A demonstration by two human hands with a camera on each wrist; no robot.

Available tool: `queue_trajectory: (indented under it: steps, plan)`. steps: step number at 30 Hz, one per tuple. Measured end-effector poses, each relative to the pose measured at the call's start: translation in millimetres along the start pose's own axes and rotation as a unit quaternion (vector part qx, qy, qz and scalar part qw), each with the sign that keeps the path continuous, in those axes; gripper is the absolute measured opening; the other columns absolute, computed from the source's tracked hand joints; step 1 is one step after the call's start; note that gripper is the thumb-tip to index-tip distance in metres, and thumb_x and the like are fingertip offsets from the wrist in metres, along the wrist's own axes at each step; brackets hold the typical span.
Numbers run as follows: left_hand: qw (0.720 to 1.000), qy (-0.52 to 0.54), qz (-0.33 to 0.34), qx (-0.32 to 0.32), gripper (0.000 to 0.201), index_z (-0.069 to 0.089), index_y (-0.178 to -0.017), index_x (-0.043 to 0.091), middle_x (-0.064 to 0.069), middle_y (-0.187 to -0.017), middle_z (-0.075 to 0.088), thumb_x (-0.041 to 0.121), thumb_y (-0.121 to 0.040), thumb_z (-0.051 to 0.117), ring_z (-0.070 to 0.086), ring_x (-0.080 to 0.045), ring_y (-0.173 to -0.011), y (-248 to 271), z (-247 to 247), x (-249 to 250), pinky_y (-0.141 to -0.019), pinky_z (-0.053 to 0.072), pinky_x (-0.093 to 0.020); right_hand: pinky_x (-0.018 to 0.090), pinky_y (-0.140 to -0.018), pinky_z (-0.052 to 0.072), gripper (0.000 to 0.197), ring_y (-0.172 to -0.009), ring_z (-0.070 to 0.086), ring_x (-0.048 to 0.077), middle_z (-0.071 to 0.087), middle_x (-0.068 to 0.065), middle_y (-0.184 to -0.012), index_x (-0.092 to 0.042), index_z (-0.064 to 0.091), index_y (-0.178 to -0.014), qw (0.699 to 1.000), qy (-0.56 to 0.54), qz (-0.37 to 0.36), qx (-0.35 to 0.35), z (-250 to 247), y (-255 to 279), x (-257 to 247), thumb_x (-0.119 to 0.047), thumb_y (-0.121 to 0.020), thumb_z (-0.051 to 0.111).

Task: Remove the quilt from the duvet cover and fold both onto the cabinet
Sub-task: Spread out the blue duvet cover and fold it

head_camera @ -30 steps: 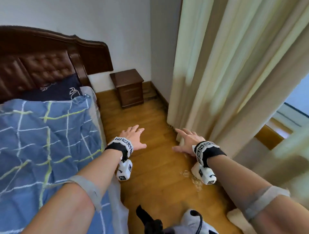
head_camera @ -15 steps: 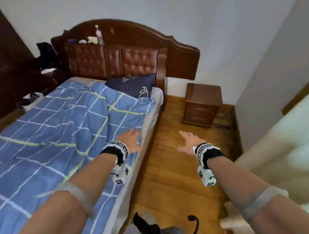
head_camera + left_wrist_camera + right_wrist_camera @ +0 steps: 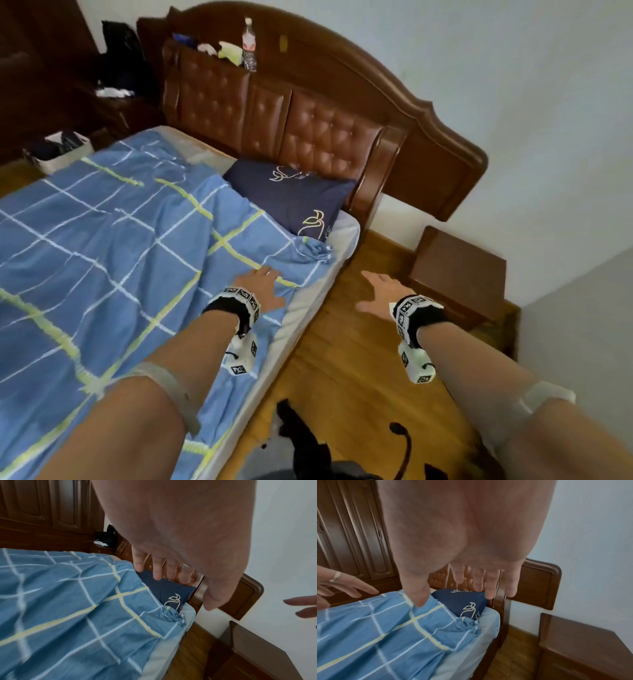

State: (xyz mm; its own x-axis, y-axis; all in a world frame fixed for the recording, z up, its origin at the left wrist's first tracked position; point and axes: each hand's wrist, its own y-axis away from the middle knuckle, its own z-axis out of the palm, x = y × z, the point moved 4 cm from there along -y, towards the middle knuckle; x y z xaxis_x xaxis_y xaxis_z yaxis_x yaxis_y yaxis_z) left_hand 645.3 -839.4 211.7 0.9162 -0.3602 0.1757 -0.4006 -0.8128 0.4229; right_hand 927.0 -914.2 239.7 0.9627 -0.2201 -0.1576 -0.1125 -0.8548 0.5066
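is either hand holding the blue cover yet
No, the left hand and right hand are both spread open above the cover.

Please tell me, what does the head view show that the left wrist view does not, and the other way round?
Only the head view shows the water bottle standing on the headboard, both forearms with their wrist bands, and the right hand whole, open above the wooden floor. Only the left wrist view shows the left hand from below, fingers straight and holding nothing, and the carved wardrobe doors. Both show the blue checked duvet cover, the navy pillow and the bedside cabinet.
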Motion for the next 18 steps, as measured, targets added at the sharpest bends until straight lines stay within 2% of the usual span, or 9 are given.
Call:
queue_trajectory:
  steps: [4, 8, 10, 13, 16, 18]
  plan:
    - [0.999, 0.025, -0.020, 0.008, 0.074, 0.025, -0.152, 0.029, 0.005, -0.159, 0.024, 0.055, -0.089, 0.054, 0.032, -0.026, -0.141, -80.4, -49.7, -9.0, -0.109, 0.035, -0.045, 0.049, -0.114, 0.032, 0.090, -0.144, 0.030, 0.032, 0.021, 0.006, -0.162, -0.036, 0.012, -0.155, 1.000, 0.020, -0.019, -0.009, -53.2, -95.1, -3.4, -0.064, -0.084, 0.059]
    - [0.995, 0.067, -0.080, -0.011, 0.070, 0.030, -0.149, 0.031, 0.006, -0.155, 0.031, 0.051, -0.087, 0.057, 0.038, -0.026, -0.137, -149.1, -59.0, -43.0, -0.107, 0.037, -0.046, 0.046, -0.114, 0.033, 0.092, -0.143, 0.031, 0.033, 0.025, 0.007, -0.160, -0.037, 0.011, -0.156, 0.996, 0.024, -0.059, -0.063, -63.0, -203.5, -18.9, -0.065, -0.082, 0.060]
    - [0.990, 0.080, -0.111, -0.020, 0.069, 0.029, -0.148, 0.033, 0.004, -0.153, 0.033, 0.050, -0.087, 0.057, 0.040, -0.028, -0.134, -182.7, -48.4, -60.8, -0.107, 0.038, -0.046, 0.044, -0.115, 0.033, 0.095, -0.144, 0.030, 0.032, 0.024, 0.006, -0.161, -0.033, 0.011, -0.157, 0.991, 0.036, -0.086, -0.096, -55.1, -262.2, -26.1, -0.063, -0.082, 0.062]
    - [0.978, 0.093, -0.178, -0.049, 0.074, 0.025, -0.152, 0.031, 0.003, -0.157, 0.027, 0.054, -0.088, 0.056, 0.035, -0.028, -0.138, -237.7, -15.4, -84.5, -0.109, 0.034, -0.045, 0.040, -0.115, 0.031, 0.096, -0.145, 0.028, 0.031, 0.023, 0.007, -0.162, -0.024, 0.011, -0.158, 0.977, 0.079, -0.128, -0.150, -32.8, -355.3, -32.8, -0.053, -0.085, 0.066]
    - [0.963, 0.116, -0.234, -0.071, 0.076, 0.023, -0.153, 0.029, 0.004, -0.159, 0.023, 0.055, -0.089, 0.054, 0.033, -0.026, -0.140, -295.1, 27.9, -97.6, -0.108, 0.033, -0.045, 0.038, -0.113, 0.034, 0.098, -0.142, 0.036, 0.031, 0.031, 0.007, -0.158, -0.020, 0.012, -0.157, 0.961, 0.114, -0.167, -0.191, -1.9, -453.0, -33.2, -0.049, -0.084, 0.071]
    - [0.952, 0.133, -0.262, -0.086, 0.077, 0.022, -0.154, 0.029, 0.005, -0.160, 0.021, 0.056, -0.089, 0.054, 0.032, -0.026, -0.141, -336.0, 61.9, -101.1, -0.109, 0.033, -0.045, 0.041, -0.111, 0.038, 0.103, -0.138, 0.041, 0.032, 0.037, 0.008, -0.155, -0.020, 0.014, -0.157, 0.951, 0.141, -0.183, -0.204, 18.6, -516.6, -31.9, -0.050, -0.079, 0.076]
